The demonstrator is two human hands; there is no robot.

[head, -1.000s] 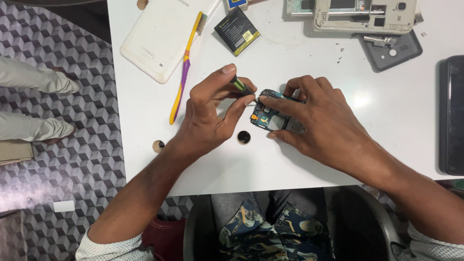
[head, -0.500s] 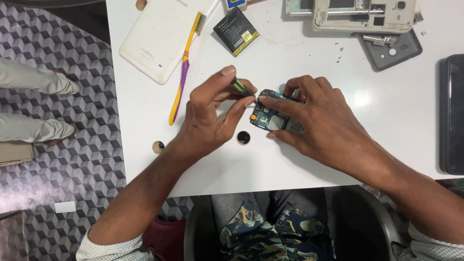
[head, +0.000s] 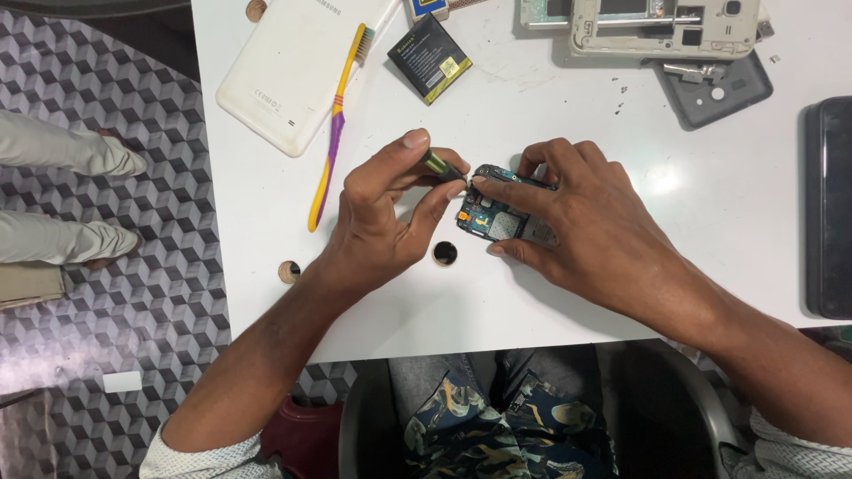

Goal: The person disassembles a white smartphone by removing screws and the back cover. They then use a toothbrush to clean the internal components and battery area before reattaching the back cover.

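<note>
Blue-green circuit board (head: pixel 499 215) from a small phone lies on the white table (head: pixel 621 293), pinned under my right hand (head: pixel 586 222), whose index finger presses its upper edge while the thumb closes against its near side: a clamping hold on the board. My left hand (head: pixel 382 213) is closed on a small screwdriver (head: pixel 441 165) with a green-and-black handle, pinched between thumb and forefinger, its tip meeting the board's upper left corner, just beside my right index fingertip. Against the views from half a second and a second ago, nothing has shifted: both hands, tool and board keep the same places, so I judge the tool to be working steadily at one point, not moving on. Just below the driver grip lies a small black round disc (head: pixel 445 254); farther left of it, near the table edge, a small wooden-looking ring (head: pixel 288 271). Beyond the left hand, away from me, lie a yellow-and-purple toothbrush (head: pixel 335 124), a white phone back cover (head: pixel 293 71) and a black phone battery (head: pixel 429 58). Beyond the right hand sit an opened phone frame (head: pixel 666 27) and a grey cover (head: pixel 719 89); a dark tablet (head: pixel 830 204) lies well to its right.
</note>
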